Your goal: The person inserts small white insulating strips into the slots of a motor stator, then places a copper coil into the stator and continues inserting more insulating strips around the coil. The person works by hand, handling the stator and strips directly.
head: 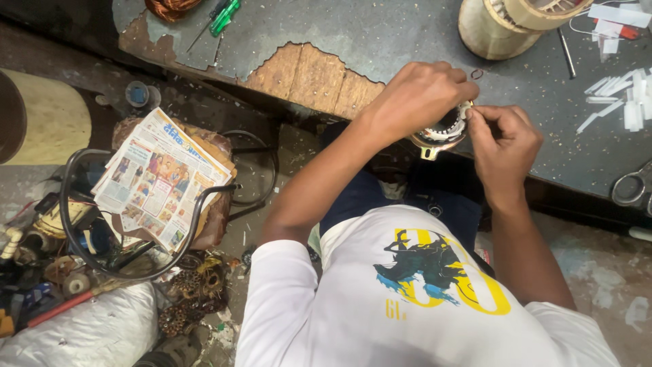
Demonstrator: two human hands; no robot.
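My left hand (418, 95) is closed over the top of a small round motor stator (441, 136) with copper windings, held at the edge of the grey workbench (407, 34). My right hand (502, 146) is beside it on the right, fingertips pinched at the stator's rim on something too small to tell. A thin wire loop (477, 73) sticks up just above my left hand's fingers. Most of the stator is hidden under the left hand.
White paper strips (621, 98) and scissors (631, 187) lie on the bench's right. A large winding former (506, 24) stands at the back, a green screwdriver (223, 17) at the back left. A stool with newspaper (159, 180) and scrap coils (190, 285) fill the floor on the left.
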